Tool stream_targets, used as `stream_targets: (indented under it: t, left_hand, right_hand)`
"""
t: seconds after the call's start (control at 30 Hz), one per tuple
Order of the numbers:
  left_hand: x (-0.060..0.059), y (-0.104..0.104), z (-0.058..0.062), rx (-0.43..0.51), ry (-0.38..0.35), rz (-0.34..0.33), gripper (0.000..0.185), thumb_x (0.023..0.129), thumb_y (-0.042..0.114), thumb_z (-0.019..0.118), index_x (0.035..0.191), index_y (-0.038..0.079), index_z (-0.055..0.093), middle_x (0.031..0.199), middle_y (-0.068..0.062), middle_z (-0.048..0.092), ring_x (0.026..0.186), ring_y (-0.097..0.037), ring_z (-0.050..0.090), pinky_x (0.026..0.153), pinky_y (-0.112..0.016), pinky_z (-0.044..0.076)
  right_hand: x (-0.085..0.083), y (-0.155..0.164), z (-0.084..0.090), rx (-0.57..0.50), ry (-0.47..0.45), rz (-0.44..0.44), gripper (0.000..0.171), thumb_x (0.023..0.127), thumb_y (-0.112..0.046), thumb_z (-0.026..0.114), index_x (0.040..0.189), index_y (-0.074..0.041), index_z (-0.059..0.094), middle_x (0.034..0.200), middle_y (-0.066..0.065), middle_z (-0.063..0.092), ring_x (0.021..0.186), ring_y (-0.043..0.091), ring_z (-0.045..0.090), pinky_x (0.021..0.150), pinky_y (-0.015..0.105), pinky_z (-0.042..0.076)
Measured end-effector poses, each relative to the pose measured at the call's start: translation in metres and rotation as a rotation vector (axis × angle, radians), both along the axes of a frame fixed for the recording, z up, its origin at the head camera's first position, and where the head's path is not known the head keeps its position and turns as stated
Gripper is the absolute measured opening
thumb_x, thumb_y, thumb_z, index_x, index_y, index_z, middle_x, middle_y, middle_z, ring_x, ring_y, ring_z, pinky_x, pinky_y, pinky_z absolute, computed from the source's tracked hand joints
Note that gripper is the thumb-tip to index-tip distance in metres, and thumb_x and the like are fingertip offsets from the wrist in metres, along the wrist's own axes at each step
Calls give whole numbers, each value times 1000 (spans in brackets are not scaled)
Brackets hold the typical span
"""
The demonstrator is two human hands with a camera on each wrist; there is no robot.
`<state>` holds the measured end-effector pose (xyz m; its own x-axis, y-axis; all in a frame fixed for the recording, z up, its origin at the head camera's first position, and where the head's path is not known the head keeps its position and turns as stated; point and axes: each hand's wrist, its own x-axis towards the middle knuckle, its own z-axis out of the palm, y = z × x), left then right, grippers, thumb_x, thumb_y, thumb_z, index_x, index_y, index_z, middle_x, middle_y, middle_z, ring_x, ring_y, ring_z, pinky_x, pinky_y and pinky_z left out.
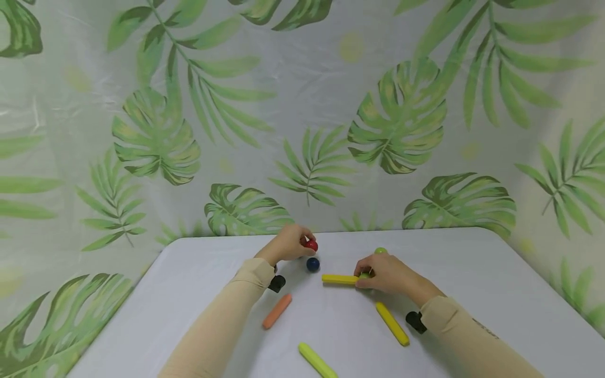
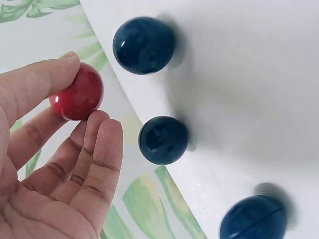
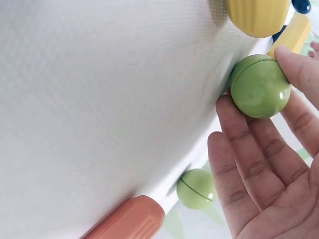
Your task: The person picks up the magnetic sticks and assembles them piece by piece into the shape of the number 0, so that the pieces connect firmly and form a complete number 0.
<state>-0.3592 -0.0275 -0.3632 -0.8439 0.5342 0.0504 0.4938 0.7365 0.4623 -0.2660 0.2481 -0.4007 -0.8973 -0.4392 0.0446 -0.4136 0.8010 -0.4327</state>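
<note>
My left hand [image 1: 289, 244] is at the table's far edge and pinches a glossy red ball [image 2: 79, 93] between thumb and fingers. In the left wrist view, three dark blue balls lie beside it: one ball [image 2: 144, 46] high up, a second [image 2: 163, 140] close to the fingertips, a third [image 2: 254, 219] at the bottom edge. The right hand [image 1: 387, 273] holds a green ball [image 3: 260, 85] between thumb and fingertips, low at the table. Next to those fingers lies a yellow stick [image 1: 338, 279]. Another green ball [image 3: 195, 188] rests beyond the hand.
On the white table [image 1: 198, 283], an orange stick [image 1: 277, 311] lies near the left forearm. A second yellow stick [image 1: 392, 323] is by the right wrist, and a yellow-green stick [image 1: 317, 360] is at the front. A leaf-patterned sheet [image 1: 321, 105] hangs behind the far edge.
</note>
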Motion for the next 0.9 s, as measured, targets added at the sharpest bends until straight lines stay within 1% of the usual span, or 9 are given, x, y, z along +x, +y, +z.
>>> stream_targets:
  t: [0.1,0.2,0.27,0.43,0.53,0.67,0.8,0.9]
  left_hand:
    - [7,-5,-2,13,2,-21,36,93,18,84,126,6,75,101,-9,75,92,-18,65,83,-31,54]
    - [14,-11,-5,49,-15,-43,38,93,17,85,127,5,73,96,-6,72,87,-16,62,80,-28,52]
    - [20,-15,-6,74,-27,-48,35,93,16,85,123,7,72,95,-4,71,84,-13,62,78,-27,52]
    - [32,-25,-9,107,-25,-50,26,90,15,88,110,11,72,92,-1,72,80,-9,64,75,-23,53]
    - [41,-29,-10,112,-37,-54,24,89,12,88,107,11,72,91,-1,73,79,-8,67,74,-21,54]
    - [50,-31,-13,108,-51,-77,24,87,7,88,104,10,71,89,-1,73,78,-8,68,72,-20,55]
    - [58,-31,-16,80,-48,-96,23,87,7,87,103,10,71,85,0,72,74,-6,67,71,-20,54]
    - [63,-31,-18,55,-53,-95,22,87,7,87,102,10,71,83,1,71,73,-6,65,70,-21,53]
  right_hand:
    - [-1,-1,-2,-2,3,5,8,94,-26,84,95,-25,76,84,-14,68,76,6,54,70,25,48]
    - [-2,-2,-2,-4,-2,9,8,94,-26,84,96,-24,76,85,-13,69,77,6,55,71,25,48]
    - [-2,-2,-2,-4,-7,7,7,95,-25,84,96,-24,77,86,-13,69,77,6,55,71,25,48]
    - [-2,-3,-1,-9,-12,8,7,94,-25,83,96,-24,76,86,-13,70,77,7,55,71,25,48]
    - [-3,-3,0,-16,-14,22,7,95,-25,83,96,-23,76,85,-13,69,75,6,55,69,24,48]
    - [-4,-3,0,-24,-10,40,7,95,-24,83,96,-23,76,85,-12,70,74,5,55,69,23,49]
    - [-7,-4,-2,-31,11,63,7,94,-23,83,96,-21,77,84,-12,70,72,4,54,67,22,48]
    - [-9,-5,-3,-40,12,89,6,95,-22,83,97,-20,77,82,-12,69,69,3,53,65,21,48]
